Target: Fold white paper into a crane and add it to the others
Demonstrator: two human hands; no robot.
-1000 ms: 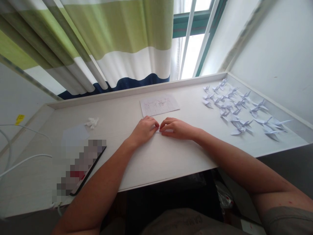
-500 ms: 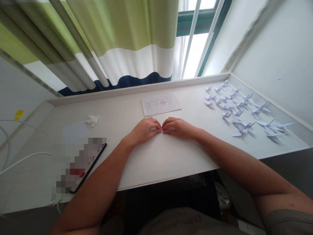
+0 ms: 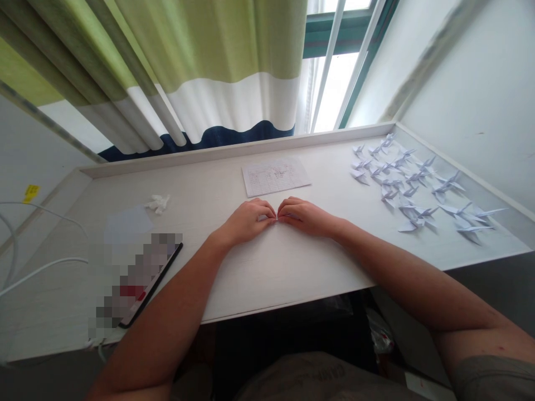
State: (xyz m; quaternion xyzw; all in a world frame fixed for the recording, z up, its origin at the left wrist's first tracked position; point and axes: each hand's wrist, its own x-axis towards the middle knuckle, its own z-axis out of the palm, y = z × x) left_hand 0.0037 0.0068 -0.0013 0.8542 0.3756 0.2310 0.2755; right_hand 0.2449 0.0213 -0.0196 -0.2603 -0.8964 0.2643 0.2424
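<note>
Close together over the middle of the white desk (image 3: 267,278), my left hand (image 3: 249,220) and my right hand (image 3: 301,216) pinch a small piece of white paper (image 3: 276,219). The fingers of both hands are closed, with the fingertips almost meeting. Only a sliver of the paper shows between them, so its folded shape is hidden. Just beyond my hands lies a printed sheet (image 3: 276,177) with a table and marks on it. To the right stand several folded white paper cranes (image 3: 412,178).
At the left are a crumpled white tissue (image 3: 157,204), flat white paper sheets (image 3: 129,224) and a dark-edged device (image 3: 152,284) with its screen blurred out. White cables (image 3: 45,267) run along the left side. A raised rim (image 3: 234,150) borders the desk below the curtain (image 3: 209,55).
The view has shifted very slightly. Both hands stay pinched on the paper in nearly the same place, with no clear movement of the fingers.
</note>
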